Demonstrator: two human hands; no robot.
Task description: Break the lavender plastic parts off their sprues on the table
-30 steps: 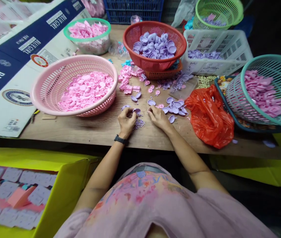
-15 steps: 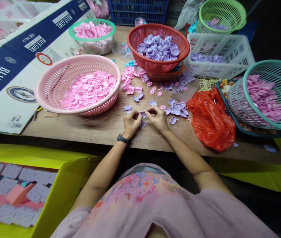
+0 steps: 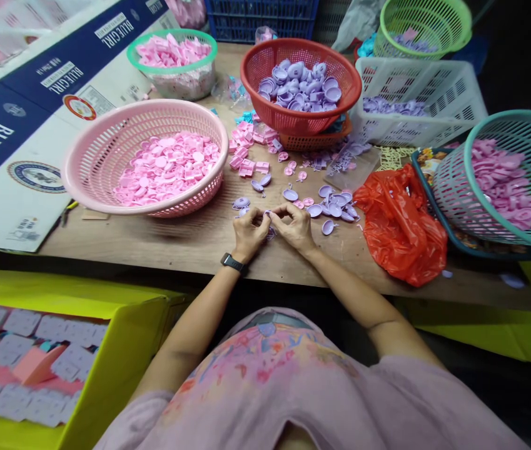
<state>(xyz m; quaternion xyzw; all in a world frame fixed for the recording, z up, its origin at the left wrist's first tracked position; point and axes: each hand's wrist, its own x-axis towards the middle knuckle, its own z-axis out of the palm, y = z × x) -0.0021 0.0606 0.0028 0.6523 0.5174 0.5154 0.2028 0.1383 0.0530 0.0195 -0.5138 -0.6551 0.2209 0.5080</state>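
The table [image 3: 162, 240] is crowded across the upper frame, with bare wood only along its near edge at lower centre. The pink basket [image 3: 106, 162] sits left of centre and the red bag [image 3: 401, 225] right. Between them the left hand [image 3: 247, 232] and right hand [image 3: 296, 228] meet, fingertips pinched on a small, mostly hidden purple piece [image 3: 268, 214].

Left hand [image 3: 247, 232] and right hand [image 3: 296, 228] meet over the counter [image 3: 176, 240], pinching a small lilac piece [image 3: 268, 214] just beside scattered lilac pieces [image 3: 333, 205].
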